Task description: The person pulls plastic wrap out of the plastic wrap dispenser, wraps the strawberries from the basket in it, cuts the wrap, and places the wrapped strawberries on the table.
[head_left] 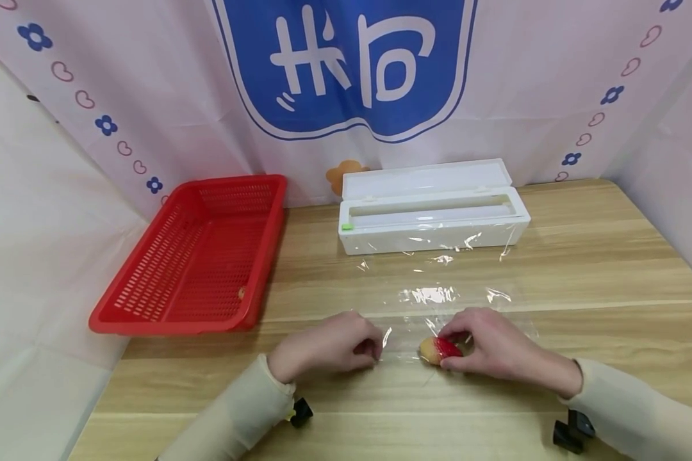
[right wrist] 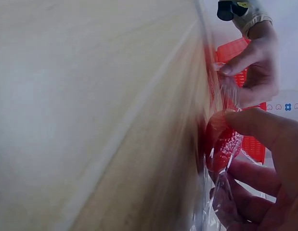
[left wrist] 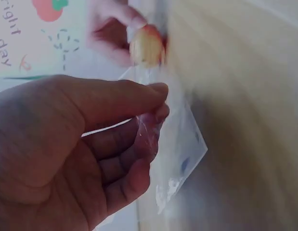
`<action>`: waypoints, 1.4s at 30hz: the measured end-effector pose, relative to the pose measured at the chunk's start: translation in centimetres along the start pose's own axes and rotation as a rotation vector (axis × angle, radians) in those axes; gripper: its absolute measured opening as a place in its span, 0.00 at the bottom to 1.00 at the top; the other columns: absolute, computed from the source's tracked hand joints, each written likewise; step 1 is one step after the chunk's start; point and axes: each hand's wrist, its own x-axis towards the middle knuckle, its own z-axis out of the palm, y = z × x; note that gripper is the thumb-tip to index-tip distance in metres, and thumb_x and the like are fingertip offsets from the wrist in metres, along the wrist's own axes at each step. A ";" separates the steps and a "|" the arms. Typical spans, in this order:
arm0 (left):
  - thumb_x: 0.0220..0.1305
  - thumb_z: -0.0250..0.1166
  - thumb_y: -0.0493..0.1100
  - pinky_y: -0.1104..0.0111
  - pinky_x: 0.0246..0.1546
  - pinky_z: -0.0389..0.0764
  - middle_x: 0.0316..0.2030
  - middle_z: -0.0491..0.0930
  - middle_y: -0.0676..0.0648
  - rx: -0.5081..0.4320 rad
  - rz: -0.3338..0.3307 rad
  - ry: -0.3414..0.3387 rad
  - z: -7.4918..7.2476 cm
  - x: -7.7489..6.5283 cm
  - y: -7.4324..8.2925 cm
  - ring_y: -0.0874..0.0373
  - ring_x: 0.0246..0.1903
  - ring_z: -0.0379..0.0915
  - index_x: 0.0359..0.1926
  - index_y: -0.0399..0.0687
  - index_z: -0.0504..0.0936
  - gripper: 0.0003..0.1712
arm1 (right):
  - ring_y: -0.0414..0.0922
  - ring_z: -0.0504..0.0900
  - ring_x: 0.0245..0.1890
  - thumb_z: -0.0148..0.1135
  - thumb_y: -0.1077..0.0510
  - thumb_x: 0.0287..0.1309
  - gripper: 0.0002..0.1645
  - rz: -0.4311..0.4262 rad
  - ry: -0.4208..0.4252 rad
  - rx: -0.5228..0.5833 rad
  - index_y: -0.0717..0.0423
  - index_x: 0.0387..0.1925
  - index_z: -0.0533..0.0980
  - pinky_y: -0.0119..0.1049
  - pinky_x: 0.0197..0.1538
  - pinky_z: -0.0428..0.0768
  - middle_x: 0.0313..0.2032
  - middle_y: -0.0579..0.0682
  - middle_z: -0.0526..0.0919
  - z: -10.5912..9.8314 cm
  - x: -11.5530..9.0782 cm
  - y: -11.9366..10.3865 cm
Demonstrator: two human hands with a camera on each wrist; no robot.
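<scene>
A small oval red-and-yellow fruit-like piece (head_left: 430,351) with white specks lies low over the table in clear cling film (head_left: 432,296). My right hand (head_left: 493,342) grips its red end between thumb and fingers, with film bunched around it in the right wrist view. To its left, my left hand (head_left: 334,346) pinches a gathered strip of the film between thumb and fingers. From that pinch the film (left wrist: 175,159) runs toward the piece (left wrist: 147,47), whose yellow end faces my left hand. Behind both hands the sheet spreads out, wrinkled and shiny.
Against the back curtain stands a white film dispenser box (head_left: 432,238) with its lid raised and a roll inside. A red perforated basket (head_left: 207,256) sits at the left, with a small yellowish item (head_left: 241,292) in its near corner. The wooden table (head_left: 611,256) stretches to the right.
</scene>
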 end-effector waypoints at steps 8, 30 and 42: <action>0.56 0.69 0.41 0.79 0.27 0.74 0.20 0.78 0.59 -0.091 -0.038 -0.053 -2.1 -1.1 -0.7 0.72 0.22 0.68 0.25 0.49 0.85 0.05 | 0.31 0.76 0.33 0.75 0.44 0.40 0.18 -0.057 -0.009 0.000 0.43 0.36 0.85 0.30 0.37 0.77 0.32 0.33 0.84 -0.5 0.2 0.2; 0.62 0.64 0.49 0.85 0.31 0.72 0.28 0.80 0.61 0.319 0.256 0.121 1.2 2.6 6.7 0.75 0.27 0.69 0.31 0.56 0.84 0.05 | 0.33 0.79 0.24 0.70 0.43 0.49 0.13 -0.087 -0.319 0.237 0.43 0.34 0.85 0.29 0.29 0.80 0.25 0.35 0.84 -2.5 2.7 1.0; 0.57 0.67 0.46 0.80 0.39 0.77 0.35 0.79 0.55 0.505 0.189 0.456 3.3 3.9 6.0 0.66 0.36 0.72 0.40 0.51 0.85 0.09 | 0.31 0.78 0.22 0.69 0.43 0.51 0.07 -0.183 -0.317 0.219 0.39 0.30 0.83 0.28 0.27 0.79 0.22 0.34 0.82 -2.3 3.4 1.5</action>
